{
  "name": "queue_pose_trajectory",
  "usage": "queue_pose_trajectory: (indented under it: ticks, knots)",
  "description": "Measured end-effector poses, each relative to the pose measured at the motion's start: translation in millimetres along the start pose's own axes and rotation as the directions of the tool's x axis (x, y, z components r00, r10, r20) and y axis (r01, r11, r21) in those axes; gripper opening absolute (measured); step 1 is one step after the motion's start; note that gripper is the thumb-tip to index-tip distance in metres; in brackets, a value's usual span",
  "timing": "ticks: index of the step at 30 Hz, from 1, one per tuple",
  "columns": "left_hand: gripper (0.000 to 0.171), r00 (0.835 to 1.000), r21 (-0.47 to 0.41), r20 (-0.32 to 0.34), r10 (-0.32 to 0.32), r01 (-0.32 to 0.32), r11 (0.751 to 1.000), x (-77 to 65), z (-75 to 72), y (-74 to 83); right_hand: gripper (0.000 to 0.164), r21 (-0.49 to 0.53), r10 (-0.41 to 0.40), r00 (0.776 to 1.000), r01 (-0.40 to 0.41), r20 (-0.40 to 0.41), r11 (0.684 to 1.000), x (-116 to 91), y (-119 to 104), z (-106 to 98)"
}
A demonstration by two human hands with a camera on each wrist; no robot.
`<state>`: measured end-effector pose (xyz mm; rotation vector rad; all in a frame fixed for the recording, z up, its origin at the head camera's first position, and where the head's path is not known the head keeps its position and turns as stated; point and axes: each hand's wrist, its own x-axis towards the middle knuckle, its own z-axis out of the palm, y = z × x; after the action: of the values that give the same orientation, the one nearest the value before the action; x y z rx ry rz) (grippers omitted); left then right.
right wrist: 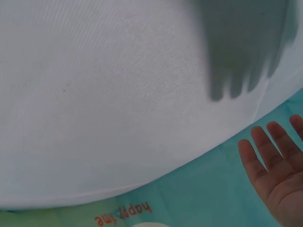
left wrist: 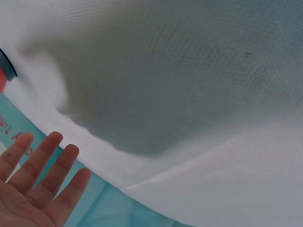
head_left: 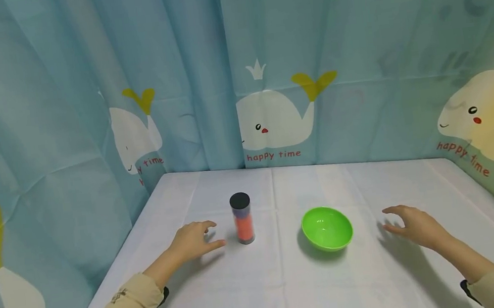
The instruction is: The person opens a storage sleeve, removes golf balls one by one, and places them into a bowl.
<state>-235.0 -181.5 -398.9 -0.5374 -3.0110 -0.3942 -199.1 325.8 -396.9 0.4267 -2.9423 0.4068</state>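
A clear cylindrical container (head_left: 243, 220) with a black lid and orange-red contents stands upright left of the table's middle. To its right sits a bright green bowl (head_left: 327, 229), its inside bare. My left hand (head_left: 191, 240) hovers left of the container, thumb and fingers spread apart, touching nothing. In the left wrist view the fingers of the left hand (left wrist: 40, 182) look straight, and a sliver of the container (left wrist: 5, 71) shows at the edge. Right of the bowl, my right hand (head_left: 417, 226) is held above the cloth; the right wrist view shows its fingers (right wrist: 274, 149) extended.
A white cloth (head_left: 285, 292) with fold lines covers the table. Blue-green curtains (head_left: 190, 54) printed with whales hang close behind and along both sides. Both hands cast shadows on the cloth.
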Motion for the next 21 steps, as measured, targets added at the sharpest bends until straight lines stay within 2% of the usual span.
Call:
queue_pose_trajectory:
  ticks: [5, 10, 21]
  knots:
    - [0.056, 1.000, -0.002, -0.005, 0.005, -0.005, 1.000, 1.1, 0.9, -0.2, 0.038, 0.031, 0.002, 1.000, -0.001, -0.007, 1.000, 0, -4, 1]
    - [0.054, 1.000, -0.006, -0.014, 0.005, -0.005, 1.000, 1.1, 0.4, 1.5, 0.035, 0.102, 0.052, 0.998, -0.049, -0.029, 0.994, 1, -8, 3]
    - [0.053, 0.999, -0.043, -0.047, -0.019, 0.017, 0.999, -2.7, 1.6, 5.2, 0.033, 0.284, 0.121, 0.992, -0.103, -0.047, 0.953, 1, -16, 6]
